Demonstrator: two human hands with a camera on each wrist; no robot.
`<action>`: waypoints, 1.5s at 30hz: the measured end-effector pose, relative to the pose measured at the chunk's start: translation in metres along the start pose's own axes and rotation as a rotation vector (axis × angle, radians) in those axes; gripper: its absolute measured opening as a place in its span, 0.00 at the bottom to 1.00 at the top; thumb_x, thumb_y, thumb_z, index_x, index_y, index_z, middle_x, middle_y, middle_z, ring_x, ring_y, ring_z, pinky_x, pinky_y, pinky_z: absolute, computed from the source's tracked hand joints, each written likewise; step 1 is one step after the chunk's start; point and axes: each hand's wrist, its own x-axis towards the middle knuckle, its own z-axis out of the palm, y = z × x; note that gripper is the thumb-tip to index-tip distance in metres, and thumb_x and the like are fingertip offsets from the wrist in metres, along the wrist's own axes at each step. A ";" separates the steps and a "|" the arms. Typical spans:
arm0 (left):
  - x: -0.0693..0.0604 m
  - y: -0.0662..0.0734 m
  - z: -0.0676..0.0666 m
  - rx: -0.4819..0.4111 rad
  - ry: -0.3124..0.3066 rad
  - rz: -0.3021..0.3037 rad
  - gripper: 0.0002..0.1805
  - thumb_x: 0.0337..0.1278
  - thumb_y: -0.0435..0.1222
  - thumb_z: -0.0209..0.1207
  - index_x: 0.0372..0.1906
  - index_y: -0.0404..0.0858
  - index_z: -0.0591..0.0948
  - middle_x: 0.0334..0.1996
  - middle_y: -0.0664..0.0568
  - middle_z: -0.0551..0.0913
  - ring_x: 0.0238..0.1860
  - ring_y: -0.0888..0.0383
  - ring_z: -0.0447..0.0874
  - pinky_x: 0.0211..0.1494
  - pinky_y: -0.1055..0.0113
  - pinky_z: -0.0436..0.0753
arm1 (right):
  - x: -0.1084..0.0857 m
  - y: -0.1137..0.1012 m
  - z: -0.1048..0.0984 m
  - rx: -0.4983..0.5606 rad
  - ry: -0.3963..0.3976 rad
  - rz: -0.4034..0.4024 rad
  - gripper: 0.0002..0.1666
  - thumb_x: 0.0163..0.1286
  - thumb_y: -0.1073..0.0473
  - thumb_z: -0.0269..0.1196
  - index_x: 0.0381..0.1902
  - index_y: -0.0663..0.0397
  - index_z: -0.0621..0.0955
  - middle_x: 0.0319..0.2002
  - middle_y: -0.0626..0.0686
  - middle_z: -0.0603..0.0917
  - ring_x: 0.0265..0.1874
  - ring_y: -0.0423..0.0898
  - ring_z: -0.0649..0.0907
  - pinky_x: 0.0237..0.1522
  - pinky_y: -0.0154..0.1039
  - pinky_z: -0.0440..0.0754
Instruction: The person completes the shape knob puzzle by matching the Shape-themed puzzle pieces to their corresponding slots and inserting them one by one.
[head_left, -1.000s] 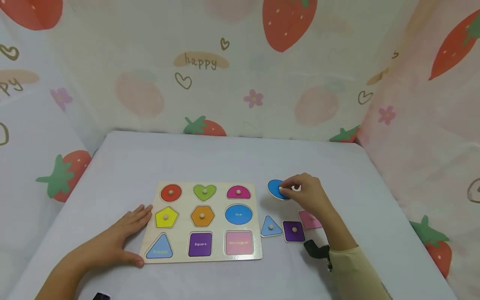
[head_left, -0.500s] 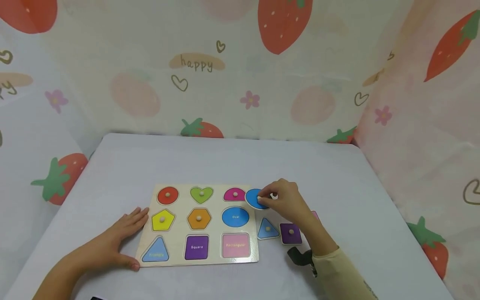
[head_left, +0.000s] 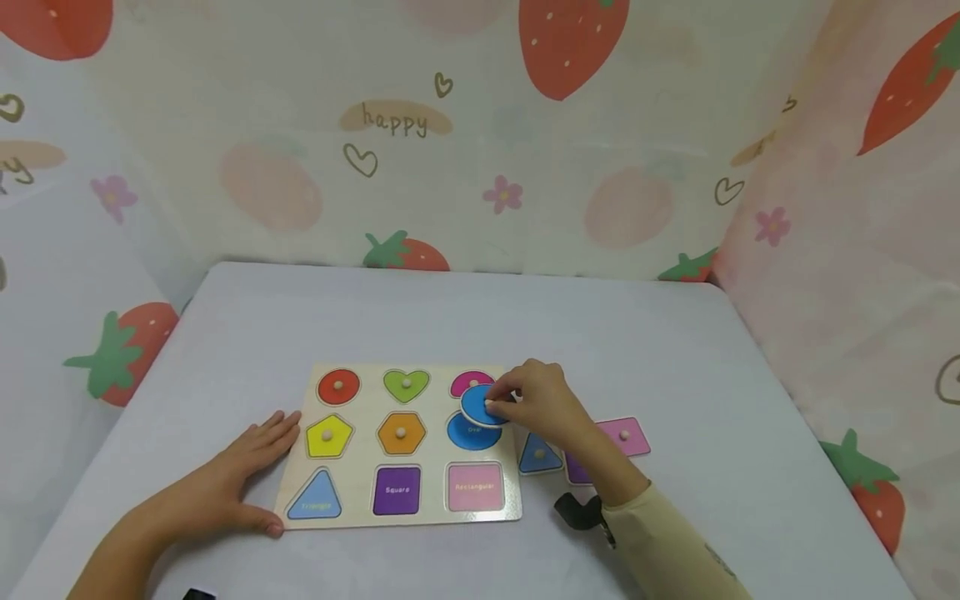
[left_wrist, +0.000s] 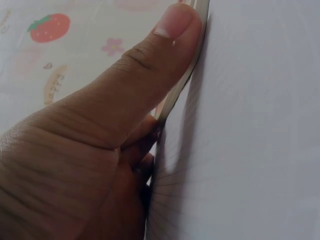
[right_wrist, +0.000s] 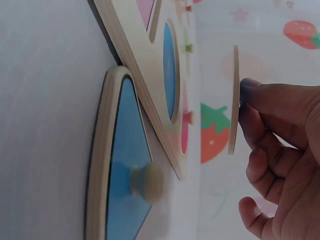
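White table [head_left: 420, 317]: strawberry-print backdrop [head_left: 420, 187]
Right hand [head_left: 538, 402]: pinches blue oval [head_left: 475, 406], forearm [head_left: 613, 473] part-hiding purple square [head_left: 577, 469]
Left hand [head_left: 232, 482]: straight-fingered, touching wooden board [head_left: 357, 485]

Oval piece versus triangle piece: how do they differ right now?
The oval piece is rounded; the triangle piece has three corners. The right hand holds the oval piece above the board, while the triangle piece lies on the table beside the board. The triangle piece's knob is uncovered; the right hand hides most of the oval piece's. Both are blue with pale edges.
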 end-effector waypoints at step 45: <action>0.001 0.003 -0.001 -0.005 -0.016 -0.024 0.70 0.29 0.68 0.75 0.81 0.44 0.59 0.83 0.50 0.52 0.83 0.42 0.41 0.65 0.95 0.29 | 0.005 -0.006 0.034 0.000 -0.154 0.090 0.05 0.63 0.51 0.75 0.35 0.42 0.92 0.27 0.36 0.86 0.35 0.40 0.78 0.36 0.34 0.80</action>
